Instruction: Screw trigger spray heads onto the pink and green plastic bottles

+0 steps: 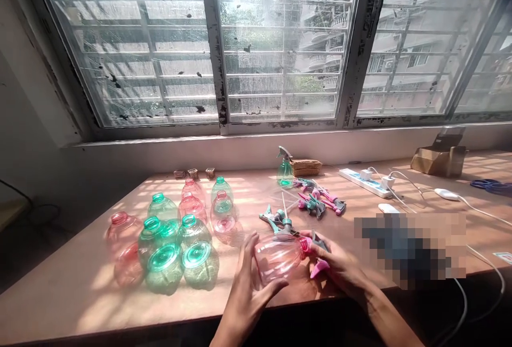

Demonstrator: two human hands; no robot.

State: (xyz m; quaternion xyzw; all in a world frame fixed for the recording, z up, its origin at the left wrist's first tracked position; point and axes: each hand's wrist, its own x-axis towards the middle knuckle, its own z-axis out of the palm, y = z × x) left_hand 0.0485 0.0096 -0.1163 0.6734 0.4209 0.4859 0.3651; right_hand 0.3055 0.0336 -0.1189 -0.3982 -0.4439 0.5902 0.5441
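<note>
A pink transparent plastic bottle [278, 255] lies on its side near the table's front edge. My left hand [251, 277] is wrapped round its base end. At the bottle's neck, my right hand [338, 264] grips a pink and grey trigger spray head [318, 256]. Several loose spray heads [318, 200], pink and teal, lie just beyond the hands toward the window.
Several empty green and pink bottles [176, 230] stand grouped on the left of the wooden table [80, 288]. A finished green spray bottle [285, 168] stands at the back by a basket [306, 167]. A white power strip [366, 182], cables and a cardboard box [438, 158] lie to the right.
</note>
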